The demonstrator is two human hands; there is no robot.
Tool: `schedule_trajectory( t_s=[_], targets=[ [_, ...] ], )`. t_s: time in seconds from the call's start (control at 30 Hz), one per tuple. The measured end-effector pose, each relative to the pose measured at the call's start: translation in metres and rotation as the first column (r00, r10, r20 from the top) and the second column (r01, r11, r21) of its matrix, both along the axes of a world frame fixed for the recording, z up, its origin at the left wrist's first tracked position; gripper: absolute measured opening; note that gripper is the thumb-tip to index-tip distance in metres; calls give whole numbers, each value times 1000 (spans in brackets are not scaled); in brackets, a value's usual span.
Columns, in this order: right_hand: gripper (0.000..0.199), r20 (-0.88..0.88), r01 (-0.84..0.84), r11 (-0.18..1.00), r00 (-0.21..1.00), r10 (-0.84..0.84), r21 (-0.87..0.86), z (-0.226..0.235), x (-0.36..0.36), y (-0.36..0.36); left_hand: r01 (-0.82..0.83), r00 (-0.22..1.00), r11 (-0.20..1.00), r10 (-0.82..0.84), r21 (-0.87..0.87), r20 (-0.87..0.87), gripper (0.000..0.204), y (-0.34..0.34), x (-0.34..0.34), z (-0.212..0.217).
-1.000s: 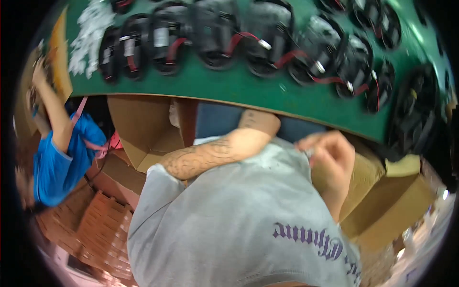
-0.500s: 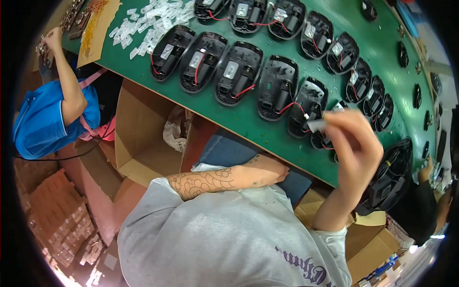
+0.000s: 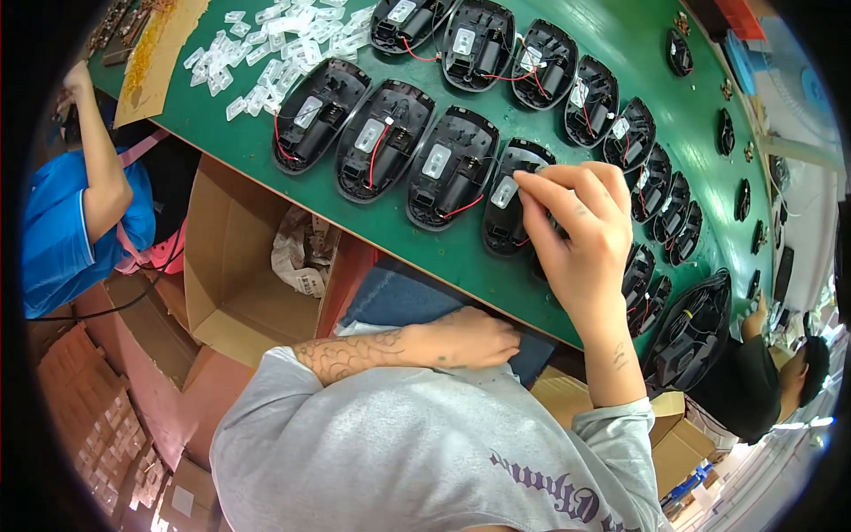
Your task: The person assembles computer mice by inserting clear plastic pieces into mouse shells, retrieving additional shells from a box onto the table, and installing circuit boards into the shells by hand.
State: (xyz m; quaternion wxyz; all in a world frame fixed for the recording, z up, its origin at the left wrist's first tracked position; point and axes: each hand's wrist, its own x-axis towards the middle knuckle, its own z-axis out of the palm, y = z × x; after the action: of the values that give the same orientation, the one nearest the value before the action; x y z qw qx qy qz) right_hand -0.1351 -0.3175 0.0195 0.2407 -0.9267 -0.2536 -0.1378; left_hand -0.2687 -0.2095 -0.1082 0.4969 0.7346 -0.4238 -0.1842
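Observation:
My right hand [image 3: 581, 226] is over a black oval plastic housing [image 3: 507, 232] near the table's front edge. Its thumb and fingertips are pinched at the edge of a small clear plastic piece [image 3: 504, 192] lying in that housing. My left hand [image 3: 476, 338] rests across my lap with the fingers curled and nothing visible in them. To the left of the right hand stand similar housings [image 3: 452, 168], each with a clear piece, a dark cylinder and red wire. The right hand and wrist partly cover the housings behind them.
Loose clear pieces [image 3: 288, 49] lie heaped on the green table [image 3: 355, 226] at the far left, beside a cardboard sheet [image 3: 160, 66]. A bundle of black cables [image 3: 691, 324] sits at the right. Below the edge is an open carton [image 3: 239, 257]. Co-workers sit left [image 3: 89, 208] and right [image 3: 749, 381].
My right hand has moved left and forward, bringing the clear piece from the air down to a housing. My left hand stays on my lap. The view has shifted slightly.

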Motion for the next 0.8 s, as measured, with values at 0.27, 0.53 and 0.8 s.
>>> schedule_trajectory(
  t_s=[0.27, 0.53, 0.8],
  targets=[
    [25, -77, -26, 993, 997, 17, -111, 1, -7, -3, -119, 895, 860, -124, -496, -429, 12, 42, 26, 80],
    [24, -139, -74, 997, 987, 78, 34, 9, -8, -19, -711, 304, 513, -393, -482, -868, 27, 44, 35, 101],
    [22, -155, -30, 991, 987, 50, 129, 4, -18, -16, -776, 384, 405, -305, -484, -871, 34, 26, 40, 103]
  ],
)
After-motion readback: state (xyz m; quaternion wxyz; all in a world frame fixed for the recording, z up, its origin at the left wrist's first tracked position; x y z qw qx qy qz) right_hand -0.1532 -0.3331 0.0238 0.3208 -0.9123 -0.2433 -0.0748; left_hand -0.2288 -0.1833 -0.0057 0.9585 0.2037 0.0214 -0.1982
